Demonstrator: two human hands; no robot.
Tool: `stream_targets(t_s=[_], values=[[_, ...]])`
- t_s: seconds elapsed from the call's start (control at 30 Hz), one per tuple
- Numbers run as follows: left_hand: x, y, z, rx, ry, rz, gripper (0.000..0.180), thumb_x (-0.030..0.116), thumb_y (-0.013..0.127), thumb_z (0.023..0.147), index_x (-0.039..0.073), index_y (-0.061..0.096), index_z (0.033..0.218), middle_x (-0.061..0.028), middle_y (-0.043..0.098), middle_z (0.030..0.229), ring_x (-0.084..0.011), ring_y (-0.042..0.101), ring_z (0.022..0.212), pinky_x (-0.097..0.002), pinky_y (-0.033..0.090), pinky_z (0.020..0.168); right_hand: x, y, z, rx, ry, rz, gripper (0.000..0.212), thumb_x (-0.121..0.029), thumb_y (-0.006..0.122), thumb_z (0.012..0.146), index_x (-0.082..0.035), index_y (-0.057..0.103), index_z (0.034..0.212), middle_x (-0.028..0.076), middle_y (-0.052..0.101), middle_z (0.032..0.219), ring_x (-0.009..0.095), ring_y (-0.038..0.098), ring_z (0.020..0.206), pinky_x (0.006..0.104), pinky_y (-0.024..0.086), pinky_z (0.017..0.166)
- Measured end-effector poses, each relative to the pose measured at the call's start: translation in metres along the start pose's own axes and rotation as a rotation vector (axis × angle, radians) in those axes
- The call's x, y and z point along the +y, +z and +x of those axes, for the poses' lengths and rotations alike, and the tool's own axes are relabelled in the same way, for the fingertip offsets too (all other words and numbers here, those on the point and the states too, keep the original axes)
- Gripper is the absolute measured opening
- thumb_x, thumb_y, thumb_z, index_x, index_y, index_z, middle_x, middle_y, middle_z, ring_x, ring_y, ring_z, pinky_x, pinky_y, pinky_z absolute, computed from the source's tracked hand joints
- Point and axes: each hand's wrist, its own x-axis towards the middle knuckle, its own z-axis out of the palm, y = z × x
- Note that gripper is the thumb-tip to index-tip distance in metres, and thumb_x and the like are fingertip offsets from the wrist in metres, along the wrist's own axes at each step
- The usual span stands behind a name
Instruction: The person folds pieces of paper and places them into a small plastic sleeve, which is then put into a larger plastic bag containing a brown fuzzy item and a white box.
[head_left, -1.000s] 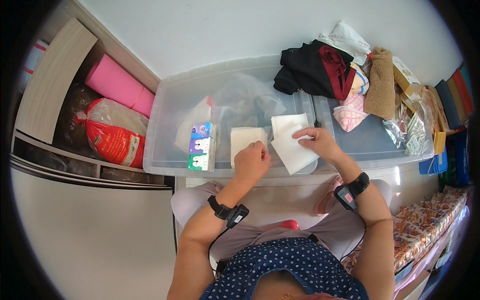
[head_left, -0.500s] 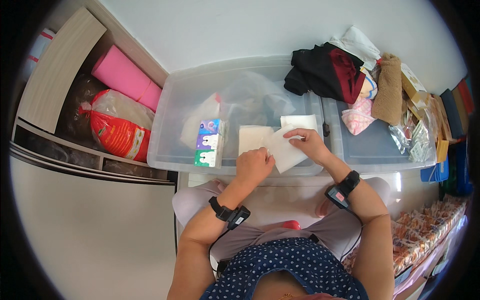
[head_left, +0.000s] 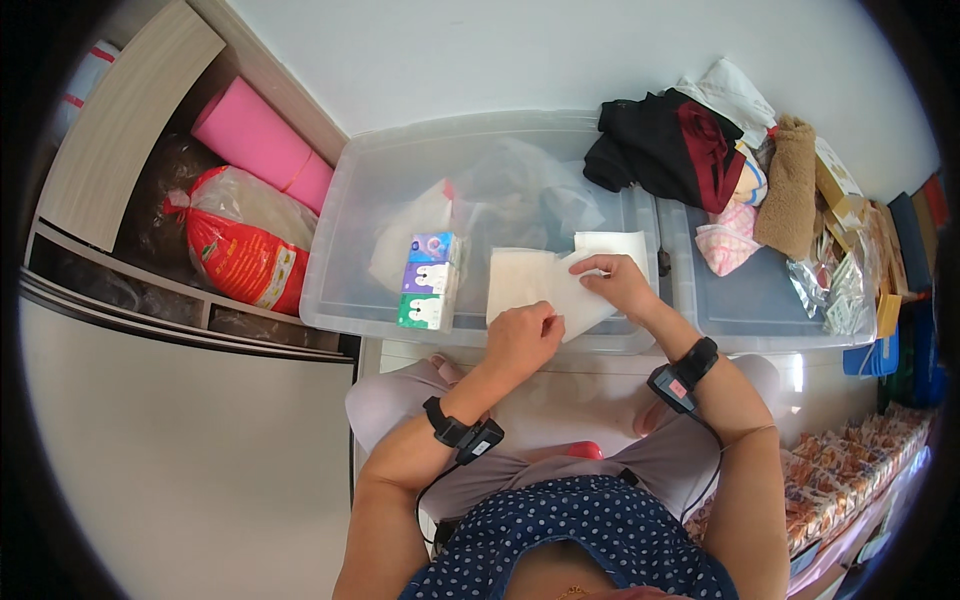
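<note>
A white folded tissue point(head_left: 582, 310) is pinched between both hands above the lid of a translucent plastic box point(head_left: 380, 150). My left hand point(head_left: 524, 342) is closed at its left edge, with the fingertips curled inward. My right hand point(head_left: 618, 286) grips the upper right part between thumb and fingers. Just left of it, a cream-coloured folded tissue point(head_left: 518, 276) lies flat on the lid. Another white folded piece point(head_left: 622, 243) lies behind my right hand, partly covered. Farther left stand pocket tissue packs point(head_left: 428, 282) in blue, purple and green, wrapped together in a row.
A second translucent box point(head_left: 735, 310) to the right bears black and dark red clothing point(head_left: 670, 150), a pink checked cloth point(head_left: 728, 240), a brown fluffy cloth point(head_left: 788, 185) and silvery packets point(head_left: 845, 295). An open cabinet at left holds a pink roll point(head_left: 262, 140) and a red-and-clear bag point(head_left: 240, 250).
The whole view has shifted slightly, so things appear a little farther right. Both hands keep hold of the tissue; its left edge is now more covered by my left hand.
</note>
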Motion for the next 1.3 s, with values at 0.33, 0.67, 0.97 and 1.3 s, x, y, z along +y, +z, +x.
stream_targets(t_s=[0.33, 0.67, 0.97, 1.3], values=[[-0.005, 0.002, -0.003, -0.072, -0.033, 0.087, 0.020, 0.025, 0.063, 0.081, 0.006, 0.066, 0.074, -0.0130, 0.064, 0.064, -0.0317, 0.064, 0.060, -0.0404, 0.050, 0.057, 0.012, 0.014, 0.004, 0.216, 0.016, 0.102, 0.020, -0.004, 0.061, 0.084, -0.004, 0.071, 0.102, 0.004, 0.066, 0.083, 0.008, 0.056, 0.069, 0.0244, 0.047, 0.064], [0.000, 0.001, -0.003, -0.073, -0.011, -0.214, 0.017, 0.017, 0.064, 0.082, 0.000, 0.064, 0.079, -0.0143, 0.062, 0.063, -0.0270, 0.061, 0.054, -0.0348, 0.048, 0.054, 0.000, 0.026, -0.005, 0.143, -0.018, 0.059, 0.031, -0.005, 0.065, 0.085, -0.003, 0.064, 0.116, 0.001, 0.063, 0.087, 0.006, 0.055, 0.071, 0.0207, 0.047, 0.063], [0.002, 0.000, -0.003, -0.027, -0.017, -0.214, 0.015, 0.015, 0.063, 0.083, 0.000, 0.063, 0.081, -0.0142, 0.062, 0.063, -0.0243, 0.062, 0.054, -0.0328, 0.047, 0.053, -0.004, 0.026, -0.007, 0.108, 0.066, 0.258, 0.039, -0.008, 0.065, 0.083, 0.000, 0.051, 0.118, 0.003, 0.059, 0.072, 0.008, 0.054, 0.059, 0.0253, 0.048, 0.050], [0.002, 0.003, -0.003, -0.080, 0.083, -0.301, 0.013, 0.014, 0.062, 0.085, 0.001, 0.063, 0.085, -0.0128, 0.061, 0.063, -0.0231, 0.057, 0.051, -0.0331, 0.044, 0.051, 0.001, 0.040, -0.002, 0.143, 0.027, 0.331, 0.029, -0.002, 0.064, 0.083, 0.000, 0.050, 0.109, 0.003, 0.060, 0.071, 0.009, 0.057, 0.061, 0.0242, 0.050, 0.051]])
